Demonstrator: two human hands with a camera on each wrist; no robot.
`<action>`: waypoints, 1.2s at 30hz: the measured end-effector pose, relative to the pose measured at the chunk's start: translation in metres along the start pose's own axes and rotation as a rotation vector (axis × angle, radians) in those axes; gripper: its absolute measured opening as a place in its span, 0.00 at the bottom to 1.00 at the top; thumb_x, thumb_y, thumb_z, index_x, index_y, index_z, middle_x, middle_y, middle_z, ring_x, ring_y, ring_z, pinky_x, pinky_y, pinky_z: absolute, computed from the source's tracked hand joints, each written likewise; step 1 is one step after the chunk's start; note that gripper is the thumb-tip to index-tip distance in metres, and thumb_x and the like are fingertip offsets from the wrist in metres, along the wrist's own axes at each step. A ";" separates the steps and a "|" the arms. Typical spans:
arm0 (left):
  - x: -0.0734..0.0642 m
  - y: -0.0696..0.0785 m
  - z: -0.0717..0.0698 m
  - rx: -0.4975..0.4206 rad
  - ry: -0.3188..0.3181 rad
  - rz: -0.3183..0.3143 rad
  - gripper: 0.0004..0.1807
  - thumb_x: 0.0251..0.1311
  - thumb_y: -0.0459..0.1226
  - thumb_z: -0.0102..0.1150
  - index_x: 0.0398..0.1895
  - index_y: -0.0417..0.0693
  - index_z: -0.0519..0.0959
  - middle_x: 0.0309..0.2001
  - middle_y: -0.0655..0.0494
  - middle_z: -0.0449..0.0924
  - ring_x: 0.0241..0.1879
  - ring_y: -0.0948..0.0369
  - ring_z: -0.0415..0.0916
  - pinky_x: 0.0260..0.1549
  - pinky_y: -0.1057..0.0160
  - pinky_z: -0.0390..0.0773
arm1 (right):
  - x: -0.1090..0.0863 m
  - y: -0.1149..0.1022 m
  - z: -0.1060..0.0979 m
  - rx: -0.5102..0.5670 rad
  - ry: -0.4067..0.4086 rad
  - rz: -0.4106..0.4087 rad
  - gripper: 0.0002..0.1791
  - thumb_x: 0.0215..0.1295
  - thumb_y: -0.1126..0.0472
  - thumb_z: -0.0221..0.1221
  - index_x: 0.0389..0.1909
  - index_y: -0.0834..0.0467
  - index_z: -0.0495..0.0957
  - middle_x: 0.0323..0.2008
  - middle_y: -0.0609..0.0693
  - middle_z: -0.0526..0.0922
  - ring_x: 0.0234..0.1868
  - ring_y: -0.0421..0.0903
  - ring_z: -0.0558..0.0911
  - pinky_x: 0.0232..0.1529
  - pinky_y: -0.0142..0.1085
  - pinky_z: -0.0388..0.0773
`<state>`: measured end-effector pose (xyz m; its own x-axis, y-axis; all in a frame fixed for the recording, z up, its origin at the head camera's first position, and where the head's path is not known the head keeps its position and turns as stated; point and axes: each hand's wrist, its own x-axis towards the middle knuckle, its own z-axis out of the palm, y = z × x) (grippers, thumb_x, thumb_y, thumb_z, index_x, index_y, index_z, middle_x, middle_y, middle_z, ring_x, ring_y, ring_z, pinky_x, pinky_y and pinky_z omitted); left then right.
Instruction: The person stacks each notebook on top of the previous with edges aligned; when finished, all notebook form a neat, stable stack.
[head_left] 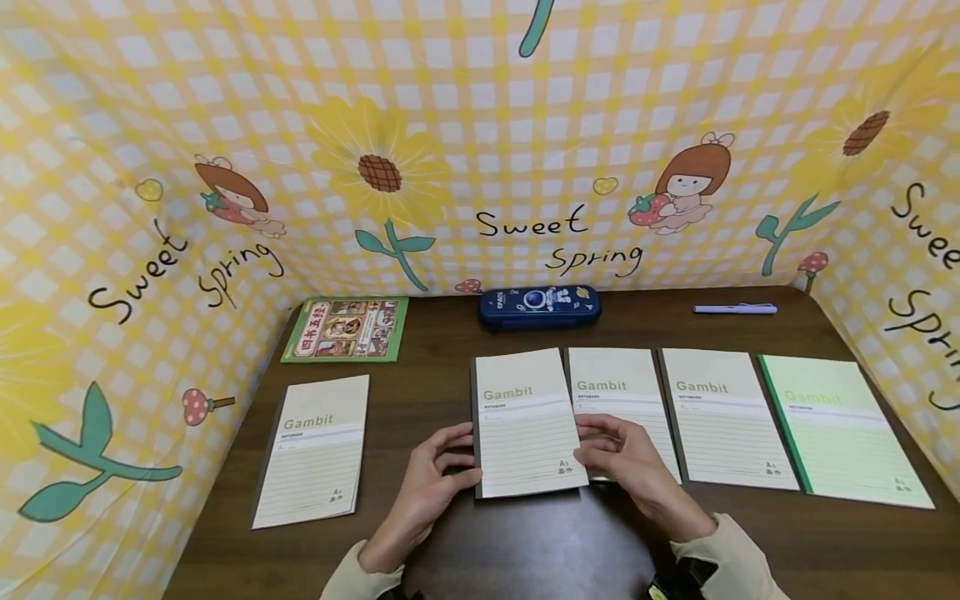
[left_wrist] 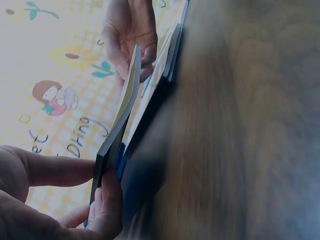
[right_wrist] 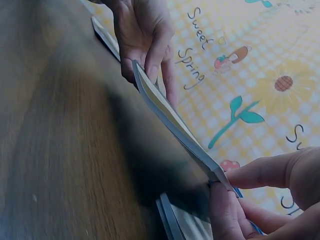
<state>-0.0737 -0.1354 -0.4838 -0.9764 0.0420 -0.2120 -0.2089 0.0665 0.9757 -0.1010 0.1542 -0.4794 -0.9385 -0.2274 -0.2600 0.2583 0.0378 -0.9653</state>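
Note:
Both hands hold one cream Gambit notebook (head_left: 525, 425) by its two long sides. My left hand (head_left: 438, 475) pinches the dark spine side, thumb on top and fingers beneath, as the left wrist view shows. On the opposite side my right hand (head_left: 626, 458) pinches the notebook's edge between thumb and fingers. Both wrist views show the held notebook (left_wrist: 117, 120) raised off the table and slightly bent. Just right of it in the head view lies a second cream notebook (head_left: 618, 375), partly covered by the right hand and the held notebook.
Farther right lie another cream notebook (head_left: 723, 417) and a green one (head_left: 843, 429). A single cream notebook (head_left: 311, 454) lies at the left, below a green-bordered book (head_left: 345, 329). A blue pencil case (head_left: 540, 307) and a lilac pen (head_left: 735, 309) lie along the table's back.

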 end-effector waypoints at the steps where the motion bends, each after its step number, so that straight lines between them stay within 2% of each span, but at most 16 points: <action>1: 0.001 0.000 0.003 0.010 -0.003 0.007 0.36 0.53 0.18 0.68 0.69 0.36 0.74 0.62 0.34 0.76 0.48 0.50 0.82 0.38 0.69 0.83 | 0.000 0.000 -0.002 -0.010 0.011 -0.003 0.31 0.63 0.73 0.66 0.67 0.73 0.72 0.56 0.64 0.83 0.46 0.37 0.85 0.45 0.28 0.84; 7: 0.010 0.001 0.020 0.063 -0.033 0.060 0.36 0.53 0.19 0.68 0.69 0.38 0.74 0.62 0.34 0.76 0.49 0.48 0.82 0.39 0.69 0.82 | -0.003 0.000 -0.015 -0.086 0.090 -0.014 0.30 0.63 0.72 0.67 0.66 0.72 0.73 0.55 0.65 0.84 0.44 0.35 0.85 0.43 0.28 0.84; 12: 0.016 0.001 0.034 0.090 -0.067 0.089 0.36 0.53 0.20 0.68 0.69 0.36 0.74 0.61 0.33 0.76 0.49 0.48 0.82 0.39 0.69 0.82 | -0.007 0.002 -0.028 -0.108 0.136 -0.011 0.29 0.62 0.72 0.68 0.65 0.72 0.74 0.55 0.65 0.84 0.44 0.34 0.85 0.43 0.27 0.84; 22: 0.024 0.001 0.062 0.083 -0.103 0.106 0.36 0.50 0.20 0.69 0.68 0.33 0.74 0.60 0.33 0.78 0.48 0.47 0.83 0.38 0.70 0.81 | -0.016 0.003 -0.053 -0.155 0.190 -0.006 0.30 0.63 0.70 0.68 0.66 0.71 0.73 0.55 0.63 0.83 0.43 0.31 0.84 0.43 0.27 0.84; 30: 0.032 -0.001 0.084 0.111 -0.138 0.114 0.36 0.50 0.22 0.69 0.67 0.33 0.75 0.58 0.33 0.80 0.49 0.46 0.83 0.38 0.69 0.82 | -0.023 0.009 -0.070 -0.252 0.241 0.028 0.30 0.65 0.68 0.69 0.67 0.70 0.74 0.56 0.63 0.84 0.42 0.30 0.83 0.42 0.25 0.81; 36: 0.040 -0.002 0.096 0.150 -0.140 0.135 0.35 0.48 0.22 0.70 0.65 0.33 0.77 0.56 0.35 0.81 0.49 0.47 0.83 0.43 0.65 0.84 | -0.027 0.012 -0.081 -0.343 0.268 0.028 0.31 0.65 0.65 0.70 0.67 0.69 0.74 0.56 0.65 0.82 0.41 0.29 0.81 0.40 0.25 0.80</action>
<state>-0.1069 -0.0381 -0.4995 -0.9755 0.1976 -0.0965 -0.0569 0.1974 0.9787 -0.0915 0.2393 -0.4856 -0.9703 0.0374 -0.2390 0.2355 0.3719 -0.8979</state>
